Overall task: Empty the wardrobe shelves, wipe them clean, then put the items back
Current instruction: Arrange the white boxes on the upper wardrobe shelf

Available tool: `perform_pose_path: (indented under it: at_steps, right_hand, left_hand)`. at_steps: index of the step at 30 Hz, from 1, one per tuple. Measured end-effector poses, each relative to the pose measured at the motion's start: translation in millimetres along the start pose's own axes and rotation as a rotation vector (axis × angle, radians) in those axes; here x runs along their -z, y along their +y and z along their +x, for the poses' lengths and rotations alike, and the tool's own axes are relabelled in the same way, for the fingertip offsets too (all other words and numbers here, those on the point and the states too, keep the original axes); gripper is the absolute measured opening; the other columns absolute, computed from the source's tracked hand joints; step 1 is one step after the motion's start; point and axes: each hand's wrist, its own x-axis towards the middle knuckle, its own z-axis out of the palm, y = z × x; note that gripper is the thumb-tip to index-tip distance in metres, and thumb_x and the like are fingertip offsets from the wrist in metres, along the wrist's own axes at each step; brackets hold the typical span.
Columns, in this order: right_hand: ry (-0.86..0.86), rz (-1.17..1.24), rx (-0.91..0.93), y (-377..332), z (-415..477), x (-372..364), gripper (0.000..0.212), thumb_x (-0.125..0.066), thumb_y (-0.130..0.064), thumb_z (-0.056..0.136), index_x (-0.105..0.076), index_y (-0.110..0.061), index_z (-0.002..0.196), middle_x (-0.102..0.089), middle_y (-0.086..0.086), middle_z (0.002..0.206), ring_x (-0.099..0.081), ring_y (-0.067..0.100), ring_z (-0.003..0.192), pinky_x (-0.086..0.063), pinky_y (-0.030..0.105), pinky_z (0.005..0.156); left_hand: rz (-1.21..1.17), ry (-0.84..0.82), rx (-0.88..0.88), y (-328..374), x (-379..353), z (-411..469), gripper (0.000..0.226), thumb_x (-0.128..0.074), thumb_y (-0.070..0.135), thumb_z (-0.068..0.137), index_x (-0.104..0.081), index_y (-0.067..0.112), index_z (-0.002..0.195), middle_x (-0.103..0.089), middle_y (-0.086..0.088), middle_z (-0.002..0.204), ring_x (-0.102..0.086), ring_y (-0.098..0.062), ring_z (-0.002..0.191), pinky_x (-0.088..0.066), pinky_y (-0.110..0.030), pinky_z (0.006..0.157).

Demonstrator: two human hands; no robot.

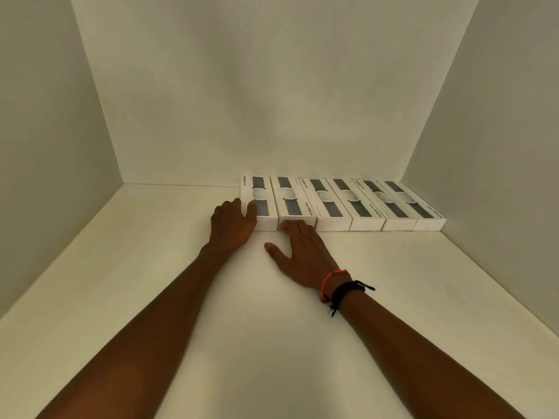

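While six white boxes [366, 204] sit side by side against the back wall [257, 101], packed toward the right corner of the shelf [169, 297], we cannot tell whether emptying begins or restocking ends. Our left hand [231, 223] grips the leftmost box [259, 193] at its near corner, thumb on top, fingers round its side. Our right hand [299, 252] lies open, fingertips against the near end of the second box [289, 201], thumb splayed, probably squaring the row.
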Motion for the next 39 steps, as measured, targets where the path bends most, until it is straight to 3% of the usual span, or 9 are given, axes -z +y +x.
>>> perform_pose_path:
  at_steps: [3,7,12,15,18,23,28,34,39]
  right_hand:
    - [-0.022,0.012,-0.017,-4.9,-3.8,2.9,0.055,-0.053,-0.05,0.094,-0.046,-0.013,0.134,-0.048,0.004,0.13,-0.044,0.022,0.121,-0.034,0.032,0.107]
    - [-0.071,0.009,-0.096,-7.1,-7.7,9.8,0.063,-0.051,-0.054,0.094,-0.042,-0.011,0.139,-0.042,0.006,0.138,-0.039,0.022,0.13,-0.033,0.031,0.109]
    - [-0.237,-0.077,-0.105,-15.3,-22.8,15.8,0.075,-0.034,-0.061,0.096,-0.022,-0.014,0.154,-0.017,0.005,0.162,-0.013,0.019,0.149,-0.009,0.033,0.121]
    - [-0.302,-0.107,-0.104,-16.1,-32.1,21.3,0.077,-0.028,-0.064,0.097,-0.012,-0.017,0.156,-0.005,0.003,0.164,-0.003,0.018,0.151,0.0,0.033,0.122]
    - [-0.338,-0.129,-0.1,-16.3,-45.2,27.5,0.078,-0.025,-0.065,0.096,-0.009,-0.018,0.156,-0.001,0.003,0.164,0.001,0.018,0.151,0.002,0.034,0.122]
    - [-0.369,-0.134,-0.079,-19.6,-69.4,36.3,0.078,-0.025,-0.065,0.096,-0.006,-0.02,0.156,0.001,0.004,0.164,0.002,0.018,0.151,0.003,0.034,0.122]
    - [-0.425,-0.16,-0.048,-21.5,-111.3,50.0,0.075,-0.022,-0.066,0.096,-0.003,-0.025,0.156,0.005,0.004,0.164,0.005,0.018,0.151,0.004,0.037,0.122]
    - [-0.431,-0.205,-0.02,-37.2,-171.3,67.5,0.071,-0.021,-0.062,0.098,0.0,-0.027,0.156,0.007,0.004,0.164,0.006,0.019,0.151,0.005,0.037,0.121]
    - [-0.234,-0.204,0.001,-62.2,-244.7,66.8,0.072,-0.015,-0.063,0.097,-0.008,-0.024,0.156,-0.001,0.007,0.164,0.001,0.022,0.151,0.003,0.038,0.121]
  left_hand:
    - [-0.113,-0.017,0.042,1.3,6.5,-14.3,0.045,-0.056,0.045,0.093,-0.053,0.003,0.11,-0.063,-0.015,0.116,-0.057,-0.036,0.109,-0.042,-0.036,0.089]
    - [-0.045,-0.015,0.07,5.6,13.0,-29.8,0.081,-0.069,0.058,0.08,-0.044,-0.002,0.129,-0.056,-0.016,0.127,-0.053,-0.034,0.12,-0.044,-0.037,0.098]
    - [0.195,0.056,-0.021,-4.3,15.5,-62.9,0.062,-0.048,0.055,0.093,-0.054,-0.004,0.112,-0.059,-0.019,0.113,-0.053,-0.035,0.112,-0.038,-0.041,0.099]
    - [0.415,-0.069,-0.092,-8.3,20.2,-86.0,0.057,-0.033,0.048,0.098,-0.05,0.001,0.125,-0.049,-0.017,0.133,-0.042,-0.031,0.128,-0.027,-0.041,0.109]
    - [0.472,-0.149,-0.118,-3.2,27.7,-120.5,0.056,-0.031,0.042,0.102,-0.033,0.007,0.147,-0.027,-0.013,0.157,-0.022,-0.024,0.145,-0.013,-0.039,0.118]
    - [0.472,-0.161,-0.138,6.2,47.4,-181.5,0.059,-0.022,0.044,0.103,-0.025,0.012,0.152,-0.018,-0.006,0.162,-0.015,-0.018,0.149,-0.009,-0.036,0.119]
    - [0.511,-0.319,-0.061,13.4,60.9,-239.4,0.061,-0.015,0.048,0.103,-0.002,0.021,0.156,0.005,0.003,0.164,0.005,-0.014,0.15,0.006,-0.044,0.121]
    - [0.521,-0.237,-0.067,17.4,73.6,-308.2,0.061,-0.012,0.049,0.103,-0.002,0.022,0.156,0.003,0.003,0.164,0.004,-0.015,0.15,0.005,-0.045,0.121]
    - [0.53,-0.146,-0.172,3.0,83.6,-377.0,0.093,0.011,0.07,0.078,0.0,0.019,0.156,0.005,0.0,0.164,0.007,-0.019,0.151,0.003,-0.042,0.121]
